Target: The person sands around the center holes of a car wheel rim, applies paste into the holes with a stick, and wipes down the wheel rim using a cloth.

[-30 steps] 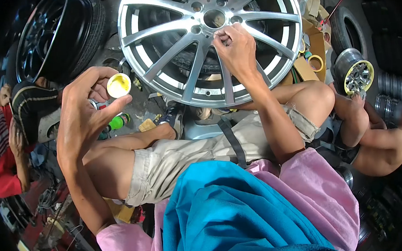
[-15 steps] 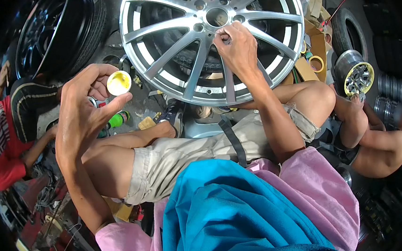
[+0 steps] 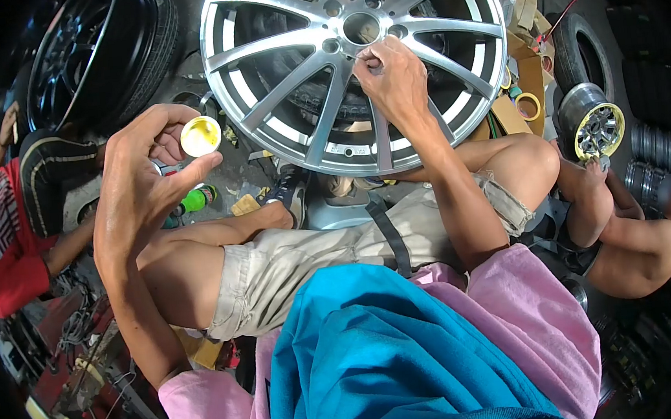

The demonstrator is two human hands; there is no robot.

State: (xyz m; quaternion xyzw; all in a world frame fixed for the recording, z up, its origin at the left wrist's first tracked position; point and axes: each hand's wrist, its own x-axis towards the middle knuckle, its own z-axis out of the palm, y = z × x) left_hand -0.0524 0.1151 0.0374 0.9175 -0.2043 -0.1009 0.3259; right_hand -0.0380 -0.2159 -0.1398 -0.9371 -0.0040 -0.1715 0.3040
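Note:
A silver alloy wheel rim [image 3: 334, 91] with several spokes lies face up in front of my legs. My left hand [image 3: 138, 158] is closed around a small white tub [image 3: 200, 136] and tilts its mouth toward me. Yellow paste or paint shows inside the tub. At the lower edge of the rim's centre, my right hand [image 3: 394, 75] is pinched with its fingertips against the face near a bolt hole. Whatever sits between those fingers, if anything, is too small to make out.
On the left stands a dark wheel with its tyre [image 3: 152, 58]; below it a person in a red shirt [image 3: 12, 258] sits. A green bottle [image 3: 194, 199] lies near my leg. Right are a cardboard box [image 3: 528, 76], a yellow-edged rim [image 3: 599, 130] and another person [image 3: 642, 248].
My left hand and the tub have shifted very slightly. My right hand has moved a touch to the left, staying at the rim's centre.

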